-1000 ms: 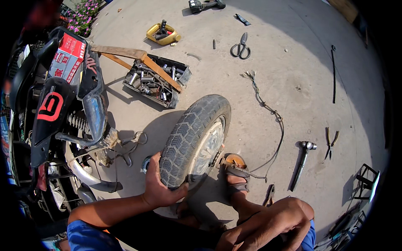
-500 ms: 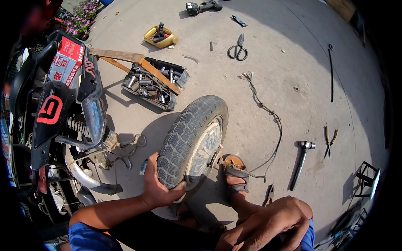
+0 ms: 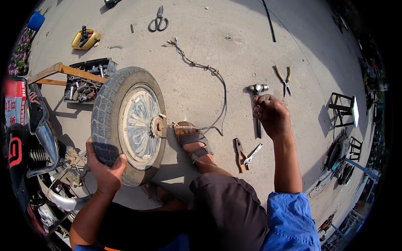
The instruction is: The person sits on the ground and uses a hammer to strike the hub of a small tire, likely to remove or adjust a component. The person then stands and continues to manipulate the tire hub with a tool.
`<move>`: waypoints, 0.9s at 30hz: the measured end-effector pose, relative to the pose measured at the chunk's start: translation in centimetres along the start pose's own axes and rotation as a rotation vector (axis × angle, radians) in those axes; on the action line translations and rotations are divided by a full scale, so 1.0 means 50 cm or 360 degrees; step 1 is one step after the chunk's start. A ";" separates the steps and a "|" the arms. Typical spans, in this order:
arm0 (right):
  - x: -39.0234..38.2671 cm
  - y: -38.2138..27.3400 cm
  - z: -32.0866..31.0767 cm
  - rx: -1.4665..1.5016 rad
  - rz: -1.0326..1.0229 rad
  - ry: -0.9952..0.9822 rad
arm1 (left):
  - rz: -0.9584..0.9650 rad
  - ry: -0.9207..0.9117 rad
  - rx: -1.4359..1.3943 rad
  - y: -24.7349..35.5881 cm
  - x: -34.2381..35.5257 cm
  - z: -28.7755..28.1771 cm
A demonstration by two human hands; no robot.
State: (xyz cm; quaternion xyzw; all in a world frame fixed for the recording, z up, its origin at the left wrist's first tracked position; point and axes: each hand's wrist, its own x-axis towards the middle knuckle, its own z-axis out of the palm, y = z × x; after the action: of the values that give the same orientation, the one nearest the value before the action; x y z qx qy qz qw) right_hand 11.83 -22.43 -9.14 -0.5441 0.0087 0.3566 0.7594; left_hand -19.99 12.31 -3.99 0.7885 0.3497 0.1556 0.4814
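Low on the near side, the left hand [image 3: 104,169] is wrapped round the bottom of a tyred wheel [image 3: 142,125], its thumb on the sidewall and its fingers round the tread; the wheel stands tilted left of the person's knees, its hub beside a sandalled foot [image 3: 194,141]. Out to the right, the right hand [image 3: 272,115] has its fingers curled in over the handle of a hammer [image 3: 257,88]; I cannot tell whether they touch it. Half a second ago that arm was bent across the knee, and more of the wheel's flat face shows now. Pliers [image 3: 238,146] lie nearer than the hammer, touching a wrench [image 3: 253,153] that was out of sight before. Farther off are yellow-handled pliers [image 3: 285,83], a looping cable [image 3: 225,98], a toolbox [image 3: 112,67] of sockets behind the tyre, a yellow tub [image 3: 91,44] and scissors [image 3: 159,18].
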 end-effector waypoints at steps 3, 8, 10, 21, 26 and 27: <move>-0.056 0.099 -0.119 -0.0962 0.0347 0.0540 | 0.0041 -0.0053 -0.0084 0.025 0.006 0.016; -0.188 0.288 -0.278 -0.2259 0.0232 0.0647 | 0.0081 -0.0012 -0.0197 0.019 0.008 0.022; -0.229 0.342 -0.308 -0.2278 0.0292 0.0583 | 0.0111 0.0003 -0.0271 0.028 0.013 0.029; -0.214 0.386 -0.254 -0.2419 0.0434 0.0369 | 0.0070 0.0135 -0.0267 0.039 0.033 0.037; -0.149 0.276 -0.180 -0.2220 -0.0120 0.0504 | 0.0140 0.0293 -0.0121 0.060 0.049 0.060; -0.125 0.235 -0.131 -0.2054 -0.0241 0.0539 | 0.0077 0.0332 -0.0147 0.078 0.046 0.064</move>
State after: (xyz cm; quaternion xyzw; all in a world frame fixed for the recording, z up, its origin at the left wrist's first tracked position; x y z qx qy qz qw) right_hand 3.13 -29.41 -18.93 -0.9366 -0.1253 0.1458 0.2928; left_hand -14.92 10.71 -2.36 0.7531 0.3712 0.2645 0.4744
